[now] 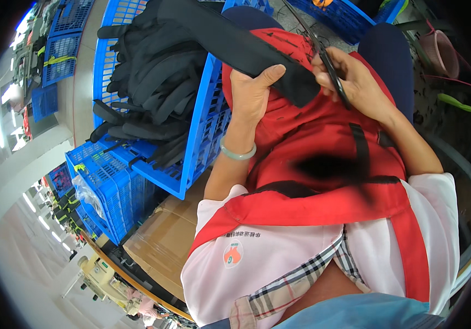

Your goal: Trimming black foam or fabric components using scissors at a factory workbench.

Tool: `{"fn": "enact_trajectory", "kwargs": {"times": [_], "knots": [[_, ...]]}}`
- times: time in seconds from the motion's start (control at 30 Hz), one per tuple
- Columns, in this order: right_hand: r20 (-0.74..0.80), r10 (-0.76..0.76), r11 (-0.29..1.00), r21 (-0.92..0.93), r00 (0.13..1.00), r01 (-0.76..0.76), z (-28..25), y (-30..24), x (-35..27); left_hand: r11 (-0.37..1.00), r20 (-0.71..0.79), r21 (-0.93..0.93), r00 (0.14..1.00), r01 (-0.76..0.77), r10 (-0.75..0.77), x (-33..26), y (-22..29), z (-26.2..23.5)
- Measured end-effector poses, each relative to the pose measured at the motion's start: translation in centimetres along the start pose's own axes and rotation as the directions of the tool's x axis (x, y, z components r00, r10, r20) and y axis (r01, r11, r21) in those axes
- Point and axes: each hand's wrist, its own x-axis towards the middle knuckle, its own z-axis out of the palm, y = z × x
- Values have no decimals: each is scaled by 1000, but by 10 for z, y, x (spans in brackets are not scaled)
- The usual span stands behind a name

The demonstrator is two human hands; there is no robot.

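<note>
My left hand [250, 94], a pale bangle on its wrist, is closed round a long black padded fabric strip [230, 41], its thumb lying on top. One end of the strip rests over my red apron [312, 126]; the other runs back to the blue crate [191, 148]. Close to the strip's near end, my right hand [353, 79] grips a long, thin, dark metal tool [331, 71]. The tool slants up past the top edge of the picture, and its exact kind cannot be made out. Many similar black strips [159, 77] are heaped in the crate at my left.
Below the crate stand more blue crates [109, 186] and a brown cardboard box [161, 236]. Another blue crate [339, 22] is at the far side. A pink basket [440, 54] stands at the right. Dark scraps lie on the floor. A sewing machine [101, 277] shows at lower left.
</note>
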Motion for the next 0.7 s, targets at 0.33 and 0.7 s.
{"fn": "enact_trajectory", "kwargs": {"times": [0.33, 0.7], "knots": [[19, -54, 995, -86, 998, 55, -6, 5, 3, 999, 40, 19, 998, 42, -42, 2, 7, -7], [149, 58, 841, -540, 987, 32, -20, 2, -26, 1000, 48, 0, 999, 15, -15, 7, 1, -18]]}}
